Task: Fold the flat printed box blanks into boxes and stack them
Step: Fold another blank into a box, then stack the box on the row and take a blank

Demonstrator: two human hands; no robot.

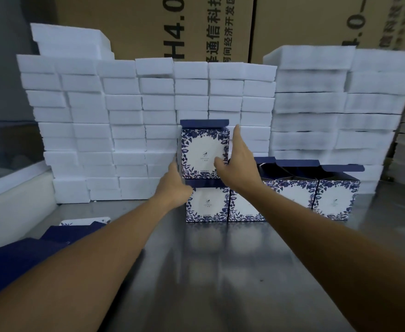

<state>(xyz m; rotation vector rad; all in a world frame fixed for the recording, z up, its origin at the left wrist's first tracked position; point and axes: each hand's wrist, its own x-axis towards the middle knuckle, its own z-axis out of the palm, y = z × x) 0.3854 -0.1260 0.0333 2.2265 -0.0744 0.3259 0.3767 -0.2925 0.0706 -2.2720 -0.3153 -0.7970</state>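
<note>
A folded blue-and-white floral box (202,150) stands on top of another folded box (207,204) at the left end of a row on the steel table. My left hand (174,182) touches its lower left edge. My right hand (238,161) lies against its right side, fingers straight and pointing up, thumb across the front. The row runs right with a box behind my right arm (245,213), then two more (294,190) (335,200), lids open. Flat dark blue blanks (17,257) lie in a pile at the front left.
White foam blocks (124,130) are stacked in a wall behind the boxes, taller at the right (340,104). Brown cartons (196,27) stand behind them. A white ledge (9,200) borders the table (220,271) on the left.
</note>
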